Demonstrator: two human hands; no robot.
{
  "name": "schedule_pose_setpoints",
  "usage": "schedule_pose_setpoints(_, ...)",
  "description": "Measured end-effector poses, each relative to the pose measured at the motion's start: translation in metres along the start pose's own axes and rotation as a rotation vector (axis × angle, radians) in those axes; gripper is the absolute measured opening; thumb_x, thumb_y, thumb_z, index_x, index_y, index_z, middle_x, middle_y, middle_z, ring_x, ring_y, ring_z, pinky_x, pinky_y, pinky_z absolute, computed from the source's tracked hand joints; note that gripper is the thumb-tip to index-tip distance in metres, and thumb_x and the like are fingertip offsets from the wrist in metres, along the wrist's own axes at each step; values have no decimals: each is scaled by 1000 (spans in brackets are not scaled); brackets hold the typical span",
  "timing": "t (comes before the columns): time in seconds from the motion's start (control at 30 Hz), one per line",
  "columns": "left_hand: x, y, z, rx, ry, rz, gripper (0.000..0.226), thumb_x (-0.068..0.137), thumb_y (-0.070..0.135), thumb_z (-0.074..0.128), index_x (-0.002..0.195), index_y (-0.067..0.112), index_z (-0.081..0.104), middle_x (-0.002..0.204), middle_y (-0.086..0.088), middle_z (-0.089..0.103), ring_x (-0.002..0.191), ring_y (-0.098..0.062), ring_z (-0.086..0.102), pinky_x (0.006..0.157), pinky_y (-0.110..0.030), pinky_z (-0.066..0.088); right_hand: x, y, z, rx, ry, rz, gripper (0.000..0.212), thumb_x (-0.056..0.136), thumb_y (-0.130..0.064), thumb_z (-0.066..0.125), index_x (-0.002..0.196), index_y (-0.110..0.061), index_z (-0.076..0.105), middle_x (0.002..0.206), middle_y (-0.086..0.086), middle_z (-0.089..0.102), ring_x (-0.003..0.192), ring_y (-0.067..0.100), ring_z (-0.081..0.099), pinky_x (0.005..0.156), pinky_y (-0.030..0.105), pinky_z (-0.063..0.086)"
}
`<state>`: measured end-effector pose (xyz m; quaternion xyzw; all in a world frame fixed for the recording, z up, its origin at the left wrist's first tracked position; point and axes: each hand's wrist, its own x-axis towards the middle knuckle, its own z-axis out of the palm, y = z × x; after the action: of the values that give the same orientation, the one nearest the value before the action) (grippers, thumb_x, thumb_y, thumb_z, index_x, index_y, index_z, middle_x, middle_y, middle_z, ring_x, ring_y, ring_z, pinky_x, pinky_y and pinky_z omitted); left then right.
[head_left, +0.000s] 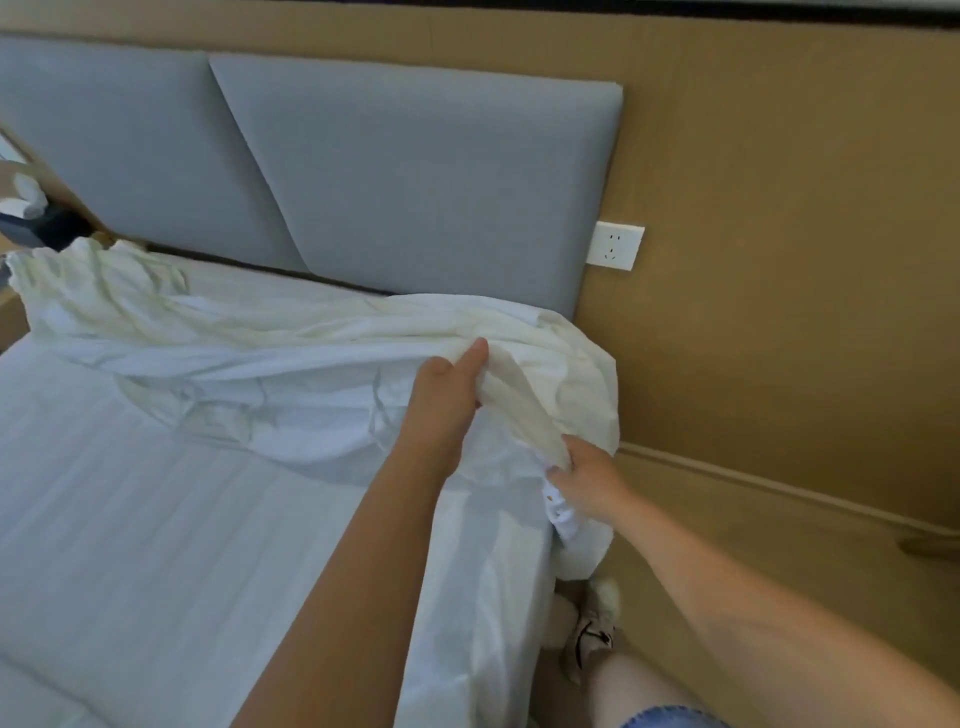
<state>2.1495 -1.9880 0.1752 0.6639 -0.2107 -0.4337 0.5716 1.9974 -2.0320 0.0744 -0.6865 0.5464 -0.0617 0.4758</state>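
Both hands grip the crumpled white bedsheet. The left hand pinches a creased fold. The right hand curls its fingers round the bunched edge.

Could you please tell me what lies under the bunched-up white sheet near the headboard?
The sheet lies on the striped bed cover, gripped by the left hand and right hand. Anything beneath it at the corner is covered.

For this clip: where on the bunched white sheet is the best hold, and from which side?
Grip the sheet by its gathered ridge at the corner of the bed beside the headboard, coming in from the bed's side edge. There the fabric bunches thick enough to close fingers round; the left hand and right hand both hold it there.
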Motion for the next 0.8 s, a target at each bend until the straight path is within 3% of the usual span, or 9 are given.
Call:
schedule_pose_setpoints(0.1,0,-2,-1,-242,-4,-108,17,94,28,54,92,14,62,89,0,68,88,-14,66,70,-29,54,1,-22,-35,298,519,-116,15,89,-16,49,78,-22,41,72,-6,49,66,12,47,52,18,35)
schedule_pose_setpoints(0.17,4,-12,5,-195,4,-245,14,92,28,57,93,13,58,85,-1,61,81,-14,62,66,-30,51,-5,-38,-62,316,656,-326,22,84,-12,47,72,-28,39,67,-11,48,58,-1,47,46,11,34)
schedule_pose_setpoints(0.3,10,-25,29,-74,-45,-387,24,88,39,61,96,17,55,82,0,55,73,-13,53,64,-27,42,-12,-41,-83,79,468,-349,30,85,-7,50,63,-25,40,61,-10,47,54,2,41,44,9,32)
schedule_pose_setpoints(0.43,21,-26,58,425,-146,-262,46,83,61,53,96,17,59,91,5,57,84,-15,53,70,-24,41,-9,-23,-95,-28,353,-292,15,85,-11,51,71,-14,49,67,-4,53,61,11,47,48,21,34)
schedule_pose_setpoints(0.5,27,-29,74,691,-172,-178,47,91,48,50,105,5,61,102,-6,60,98,-26,55,86,-33,45,-7,-12,-101,-60,372,-288,22,84,-12,52,65,-20,44,63,-6,50,58,13,45,49,24,32)
schedule_pose_setpoints(0.53,28,-26,80,710,-173,-139,38,93,38,48,99,2,61,97,-9,61,95,-28,56,83,-32,47,-7,-6,-103,-85,375,-280,26,85,-14,52,64,-23,40,61,-7,48,57,15,44,47,24,30)
schedule_pose_setpoints(0.63,37,-11,95,301,-125,-122,21,95,21,45,87,7,58,82,-6,60,76,-23,57,65,-22,44,-6,14,-105,-161,336,-236,17,89,-23,56,74,-20,47,68,-3,53,65,24,51,49,28,34)
schedule_pose_setpoints(0.73,41,-3,107,-303,-164,-307,18,97,12,47,108,4,60,96,-8,68,82,-20,66,66,-23,54,0,25,-99,-107,330,-180,14,91,-24,55,84,-12,54,78,5,60,76,29,59,63,37,47)
schedule_pose_setpoints(0.8,37,-15,108,-422,-197,-449,29,96,15,51,122,2,56,109,-12,67,94,-22,66,74,-28,55,1,29,-90,-55,362,-170,9,90,-18,52,82,-13,53,78,3,58,78,29,59,65,38,47)
